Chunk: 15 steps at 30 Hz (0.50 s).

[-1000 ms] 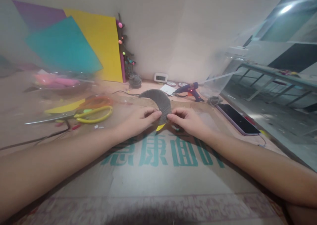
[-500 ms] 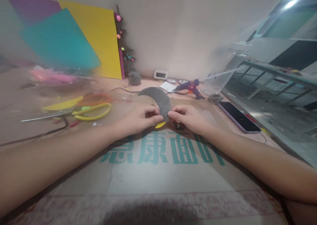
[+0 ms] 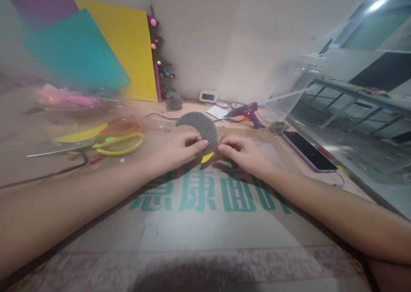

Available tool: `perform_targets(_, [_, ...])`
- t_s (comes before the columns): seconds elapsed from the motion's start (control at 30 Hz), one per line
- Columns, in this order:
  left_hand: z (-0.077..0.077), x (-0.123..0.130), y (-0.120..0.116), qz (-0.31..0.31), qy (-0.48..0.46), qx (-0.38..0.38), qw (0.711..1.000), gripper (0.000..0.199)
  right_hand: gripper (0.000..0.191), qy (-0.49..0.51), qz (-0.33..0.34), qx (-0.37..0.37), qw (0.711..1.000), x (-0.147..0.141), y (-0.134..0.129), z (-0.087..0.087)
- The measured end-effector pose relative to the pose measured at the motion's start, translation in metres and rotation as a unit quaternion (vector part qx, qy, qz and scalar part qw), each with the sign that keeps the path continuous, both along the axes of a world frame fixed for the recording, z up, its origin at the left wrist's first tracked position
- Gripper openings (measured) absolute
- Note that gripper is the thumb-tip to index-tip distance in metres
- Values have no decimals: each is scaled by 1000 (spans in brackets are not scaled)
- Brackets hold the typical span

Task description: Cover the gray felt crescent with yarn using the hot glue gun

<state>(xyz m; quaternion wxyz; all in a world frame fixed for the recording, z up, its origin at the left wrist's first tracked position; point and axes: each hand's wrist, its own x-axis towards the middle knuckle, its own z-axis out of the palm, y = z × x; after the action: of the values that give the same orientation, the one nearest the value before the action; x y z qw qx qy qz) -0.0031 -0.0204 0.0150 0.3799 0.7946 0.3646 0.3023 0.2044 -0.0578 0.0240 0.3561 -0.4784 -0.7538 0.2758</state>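
A crescent shape (image 3: 201, 126) wound closely with grey cord is held up over the table, its lower tip (image 3: 207, 158) bare and yellow. My left hand (image 3: 183, 150) pinches it near that lower end, thumb in front and fingers behind. Just to the right of the crescent, my right hand (image 3: 239, 151) has thumb and forefinger pressed together, close to its edge. Whatever those right fingertips hold is too small to make out.
Yellow-handled scissors (image 3: 118, 145) lie at left near orange-handled ones (image 3: 123, 127). Behind stand a glue gun (image 3: 245, 113) with a red light, a small white clock (image 3: 208, 96) and coloured sheets (image 3: 80, 52). A phone (image 3: 308, 150) lies at right. Printed sacking (image 3: 205, 232) covers the table.
The crescent has tilted and shifted slightly left with my left hand, showing more of its yellow tip. My right fingers are now apart from its edge.
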Motion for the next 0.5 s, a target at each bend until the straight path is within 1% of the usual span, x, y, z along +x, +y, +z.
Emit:
perform_targets(0.07, [2,0,0,7,-7,-11,1000,35,21,-20,1,24,1000,0,0,-1])
perform_targets(0.17, [1,-1,1,11,-9,-22,1000,35,19,-37,6,39,999,0,1,-2])
perform_targets(0.33, [-4,-3,4,9,-19,-13,1000,36,16,-55,19,71,996,0,1,-3])
perform_targets(0.43, [-3,-3,3,29,-16,-53,998,37,13,-80,39,115,989,0,1,-4])
perform_targets(0.5, [-1,-2,2,38,-6,-58,998,38,13,-91,43,134,986,1,2,-5])
